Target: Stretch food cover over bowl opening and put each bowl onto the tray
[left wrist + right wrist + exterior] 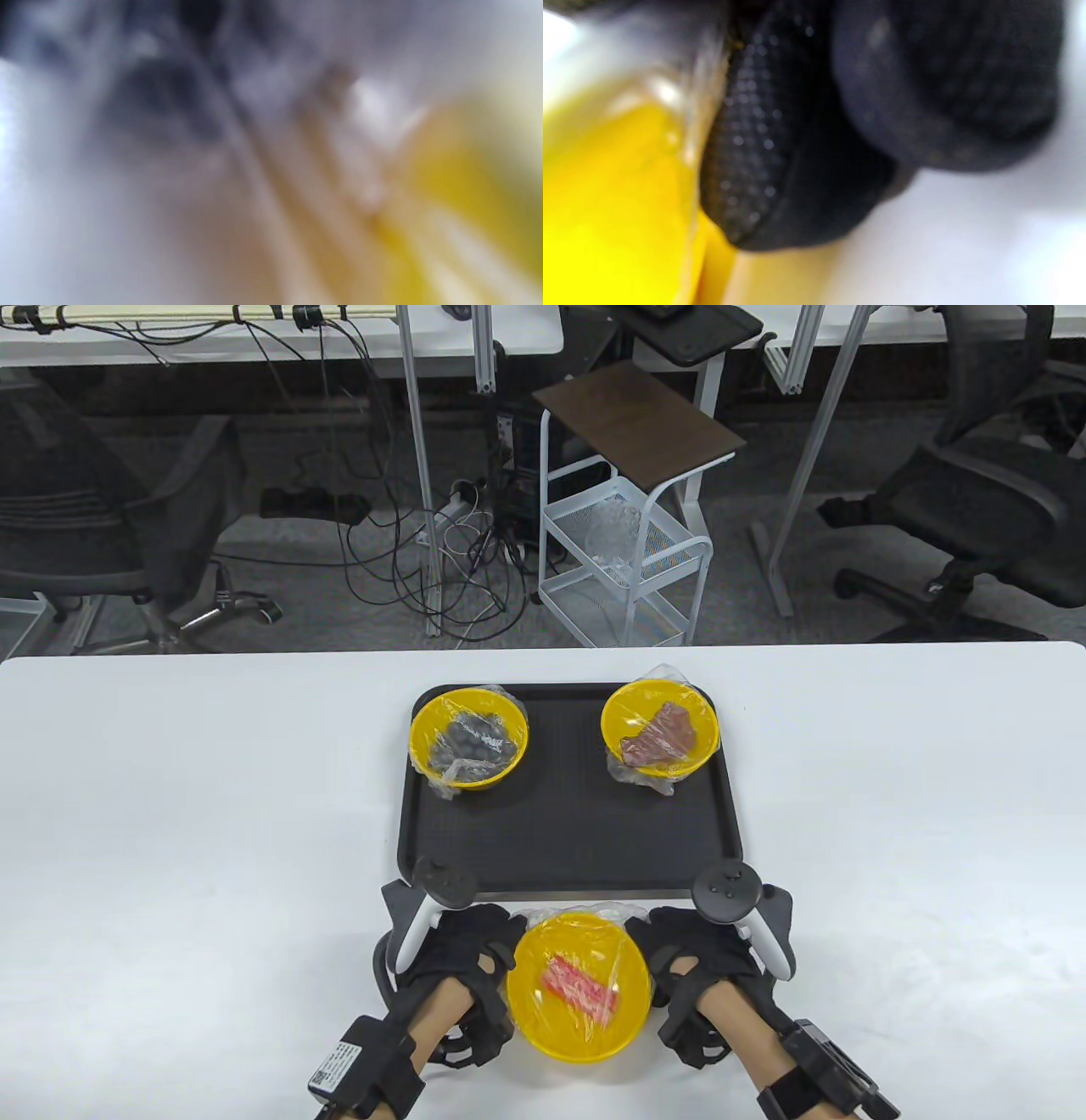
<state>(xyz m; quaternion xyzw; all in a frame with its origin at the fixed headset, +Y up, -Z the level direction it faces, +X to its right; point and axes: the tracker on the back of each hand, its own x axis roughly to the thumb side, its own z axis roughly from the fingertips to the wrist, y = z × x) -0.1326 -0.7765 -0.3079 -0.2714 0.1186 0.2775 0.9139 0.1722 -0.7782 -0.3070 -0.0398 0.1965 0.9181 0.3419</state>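
White bench (170, 831) fills the near half of the table view, with office chairs, cables and a small white cart (632, 551) on the floor beyond it. On the bench sits a black tray (568, 831) — its far left corner carries a yellow bowl of dark round fruit (469, 736), its far right corner a yellow bowl of brownish meat (660, 727), each under clear film that bunches at the rim.

Just near of the tray, on the bench and not on it, stands a third yellow bowl (580, 984) holding pink strips, with a clear food cover (594, 918) stretched across it and gathered loosely at its far edge. The left hand (462, 967) lies against the bowl's left side and the right hand (691, 976) against its right side, each grip curled round the bowl wall. Both wrist views are heavily blurred; the right one shows black glove fabric against yellow, the left only a yellow smear at right.
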